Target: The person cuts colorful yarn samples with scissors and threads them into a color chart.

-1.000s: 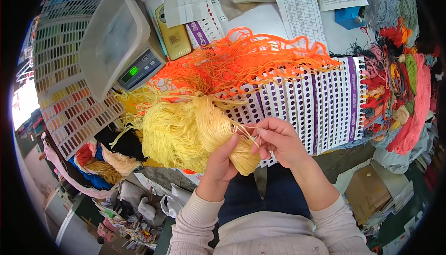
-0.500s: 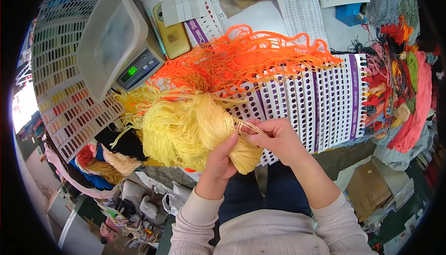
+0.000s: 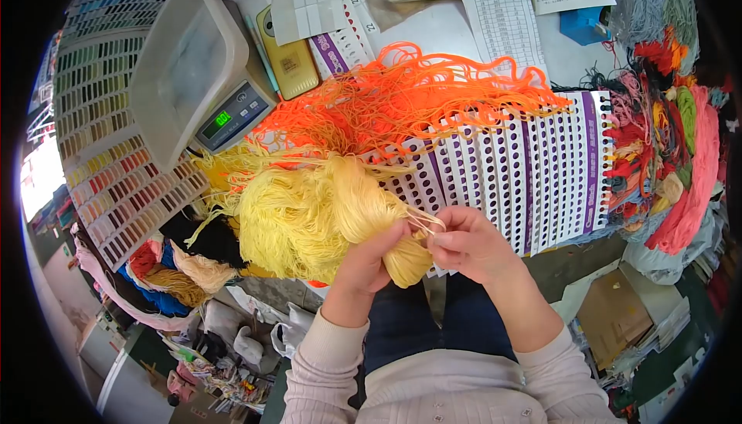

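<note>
A pale golden skein of thread (image 3: 357, 206) hangs over the table's front edge, its lower end bunched in my left hand (image 3: 367, 262), whose fingers are wrapped round it. Just to the right, my right hand (image 3: 468, 243) pinches a few thin strands (image 3: 423, 221) pulled out from the skein, close to the left fingertips. Bright yellow thread (image 3: 290, 219) lies in a loose heap left of the skein. Behind it, a tangle of orange thread (image 3: 410, 91) spreads across the white punched cards (image 3: 506, 173).
A scale (image 3: 236, 115) with a white tray stands at the back left, beside a yellow phone (image 3: 291, 61) and colour sample charts (image 3: 100, 115). Papers (image 3: 498, 18) and a blue box (image 3: 583, 25) are at the back. Multicoloured skeins (image 3: 680, 161) lie at the right.
My right hand has shifted slightly right and down, with the pinched strands now forming a wider loop. My left hand has moved a little right along the skein.
</note>
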{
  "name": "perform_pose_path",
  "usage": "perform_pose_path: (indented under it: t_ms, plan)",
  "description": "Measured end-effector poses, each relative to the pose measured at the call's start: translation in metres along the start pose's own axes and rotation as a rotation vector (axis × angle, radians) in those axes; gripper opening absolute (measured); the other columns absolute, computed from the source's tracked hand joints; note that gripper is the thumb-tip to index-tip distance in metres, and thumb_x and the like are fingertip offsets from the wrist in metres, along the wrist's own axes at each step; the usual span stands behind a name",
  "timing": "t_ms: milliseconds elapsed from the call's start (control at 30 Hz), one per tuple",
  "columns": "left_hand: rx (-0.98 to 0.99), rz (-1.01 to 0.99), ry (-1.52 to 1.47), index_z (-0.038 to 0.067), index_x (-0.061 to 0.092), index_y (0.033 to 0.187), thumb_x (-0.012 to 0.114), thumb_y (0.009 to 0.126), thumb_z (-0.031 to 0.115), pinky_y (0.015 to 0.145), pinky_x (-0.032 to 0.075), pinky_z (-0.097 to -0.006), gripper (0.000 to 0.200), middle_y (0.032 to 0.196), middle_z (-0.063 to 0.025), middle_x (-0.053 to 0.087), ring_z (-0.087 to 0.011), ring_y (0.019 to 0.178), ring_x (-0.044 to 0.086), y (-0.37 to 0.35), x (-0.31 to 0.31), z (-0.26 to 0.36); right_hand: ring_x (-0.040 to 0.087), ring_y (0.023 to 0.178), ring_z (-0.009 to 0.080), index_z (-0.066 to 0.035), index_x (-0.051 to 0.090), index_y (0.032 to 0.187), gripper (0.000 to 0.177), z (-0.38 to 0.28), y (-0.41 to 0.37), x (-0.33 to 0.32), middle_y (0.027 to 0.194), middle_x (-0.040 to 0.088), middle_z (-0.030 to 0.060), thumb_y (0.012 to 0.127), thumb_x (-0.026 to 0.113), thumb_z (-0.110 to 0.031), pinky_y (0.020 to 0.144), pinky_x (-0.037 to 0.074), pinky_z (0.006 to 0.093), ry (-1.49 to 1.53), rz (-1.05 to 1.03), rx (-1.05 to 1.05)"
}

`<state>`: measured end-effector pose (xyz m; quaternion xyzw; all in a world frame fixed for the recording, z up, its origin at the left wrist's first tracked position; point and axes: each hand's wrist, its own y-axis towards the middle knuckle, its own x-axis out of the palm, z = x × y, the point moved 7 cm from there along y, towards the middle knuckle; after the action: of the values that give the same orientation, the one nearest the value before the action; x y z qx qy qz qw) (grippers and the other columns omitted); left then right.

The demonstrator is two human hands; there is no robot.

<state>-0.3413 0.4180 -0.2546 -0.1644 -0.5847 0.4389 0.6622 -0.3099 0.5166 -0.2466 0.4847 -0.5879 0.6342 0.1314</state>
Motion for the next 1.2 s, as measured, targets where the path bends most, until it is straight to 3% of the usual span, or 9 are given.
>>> perform_pose_path:
  t_ms: [133, 300, 400, 433, 533, 633, 700, 967, 1200]
  plan:
    - [0.195, -0.140, -0.200, 0.002, 0.049, 0.086, 0.043, 0.081, 0.015, 0.077, 0.044, -0.0331, 0.015, 0.071, -0.0050, 0.050, -0.0156, 0.071, 0.051, -0.010, -0.022, 0.028, 0.043, 0.055, 0.0061, -0.001, 0.050, 0.078, 0.004, -0.040, -0.010, -0.018, 0.078, 0.050, 0.0043, 0.079, 0.047, -0.002, 0.044, 0.034, 0.0177, -0.206, 0.045, -0.366]
    - [0.660, 0.402, -0.051, 0.000, 0.049, 0.083, 0.042, 0.076, 0.010, 0.072, 0.044, -0.0367, 0.014, 0.072, -0.0102, 0.049, -0.0237, 0.067, 0.050, -0.101, -0.173, 0.133, 0.046, 0.060, 0.0116, -0.003, 0.042, 0.097, 0.014, -0.144, -0.084, -0.050, 0.083, 0.046, 0.0073, 0.083, 0.040, -0.006, 0.051, 0.044, 0.0238, 0.416, -0.197, -0.622]
    - [0.831, 0.585, -0.137, 0.000, 0.049, 0.085, 0.045, 0.076, 0.009, 0.068, 0.044, -0.0342, 0.013, 0.072, -0.0099, 0.050, -0.0216, 0.065, 0.051, -0.164, -0.223, 0.202, 0.047, 0.077, 0.0157, 0.002, 0.040, 0.101, 0.021, -0.267, -0.173, -0.122, 0.086, 0.045, 0.0092, 0.081, 0.037, -0.002, 0.072, 0.042, 0.0273, 0.508, -0.079, -0.915]
    - [0.840, 0.541, -0.189, 0.000, 0.049, 0.085, 0.046, 0.075, 0.008, 0.067, 0.044, -0.0334, 0.014, 0.073, -0.0098, 0.050, -0.0210, 0.064, 0.051, -0.170, -0.223, 0.211, 0.049, 0.081, 0.0171, 0.003, 0.044, 0.098, 0.020, -0.313, -0.238, -0.162, 0.086, 0.048, 0.0078, 0.081, 0.038, -0.005, 0.079, 0.038, 0.0291, 0.175, 0.317, -1.198]
    - [0.615, 0.336, -0.169, -0.001, 0.049, 0.087, 0.049, 0.075, 0.007, 0.062, 0.044, -0.0309, 0.014, 0.074, -0.0094, 0.051, -0.0190, 0.062, 0.052, -0.124, -0.176, 0.175, 0.049, 0.082, 0.0163, 0.002, 0.047, 0.097, 0.020, -0.273, -0.199, -0.104, 0.087, 0.051, 0.0073, 0.080, 0.041, -0.006, 0.079, 0.038, 0.0295, -0.567, 0.612, -1.125]
    - [0.260, 0.353, 0.057, -0.001, 0.048, 0.088, 0.052, 0.074, 0.006, 0.058, 0.044, -0.0284, 0.016, 0.074, -0.0090, 0.053, -0.0170, 0.060, 0.053, -0.035, -0.100, 0.083, 0.051, 0.074, 0.0112, -0.001, 0.058, 0.083, 0.015, -0.171, -0.080, -0.067, 0.083, 0.056, 0.0048, 0.076, 0.050, -0.011, 0.069, 0.040, 0.0252, -1.015, 0.531, -0.769]
    - [0.048, 0.300, 0.158, -0.001, 0.048, 0.089, 0.053, 0.074, 0.005, 0.055, 0.044, -0.0267, 0.017, 0.075, -0.0088, 0.053, -0.0156, 0.058, 0.053, 0.019, -0.053, 0.029, 0.048, 0.063, 0.0074, 0.000, 0.059, 0.071, 0.004, -0.119, -0.020, -0.056, 0.071, 0.054, 0.0024, 0.069, 0.056, -0.001, 0.057, 0.038, 0.0199, -0.877, 0.477, -0.576]
    - [0.314, 0.257, 0.739, -0.003, 0.046, 0.090, 0.054, 0.073, 0.000, 0.046, 0.042, -0.0223, 0.019, 0.070, -0.0065, 0.052, -0.0118, 0.053, 0.052, 0.087, -0.004, -0.004, 0.049, 0.067, 0.0239, -0.001, 0.057, 0.080, 0.017, -0.074, 0.019, -0.044, 0.075, 0.051, 0.0088, 0.063, 0.060, -0.001, 0.060, 0.040, 0.0307, -1.539, 0.364, -1.009]
    - [0.193, 0.260, 0.587, -0.002, 0.049, 0.084, 0.048, 0.077, -0.002, 0.047, 0.042, -0.0221, 0.007, 0.067, -0.0064, 0.053, -0.0108, 0.051, 0.051, 0.088, -0.009, -0.012, 0.043, 0.078, 0.0265, -0.004, 0.051, 0.095, 0.039, -0.049, 0.018, -0.035, 0.096, 0.043, 0.0109, 0.059, 0.062, -0.014, 0.068, 0.034, 0.0354, -1.855, 0.223, -0.936]
